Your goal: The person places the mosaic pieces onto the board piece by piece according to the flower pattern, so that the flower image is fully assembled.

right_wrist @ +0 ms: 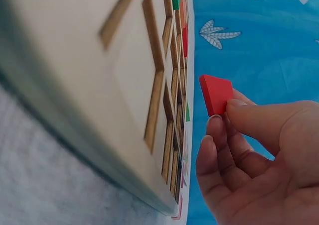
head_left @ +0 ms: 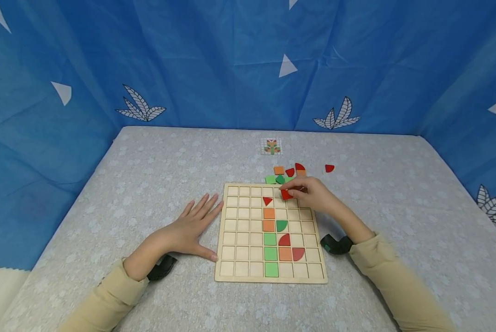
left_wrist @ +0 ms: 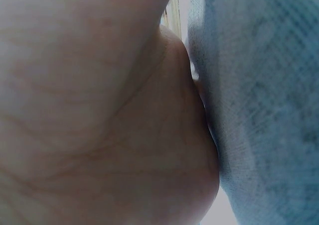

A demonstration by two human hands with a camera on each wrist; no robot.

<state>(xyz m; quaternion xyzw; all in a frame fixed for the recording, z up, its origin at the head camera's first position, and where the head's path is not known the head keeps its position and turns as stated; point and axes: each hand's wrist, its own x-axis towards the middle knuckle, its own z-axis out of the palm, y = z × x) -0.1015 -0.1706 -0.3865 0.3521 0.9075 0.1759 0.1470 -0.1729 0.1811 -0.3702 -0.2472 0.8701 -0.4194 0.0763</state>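
Note:
A wooden grid board lies on the table, with orange, light green, red and dark green tiles in some of its squares. Above its far right part, my right hand pinches a red tile between thumb and fingers. In the right wrist view the red tile is held off the board, tilted. My left hand rests with fingers spread beside the board's left edge, the thumb tip at that edge. The left wrist view shows mostly the palm, close up.
Just past the board's far edge lie several loose tiles, among them an orange square and a dark green piece. A red quarter-round tile sits apart to the right. Farther back is a small pattern card. Blue cloth hangs behind the table.

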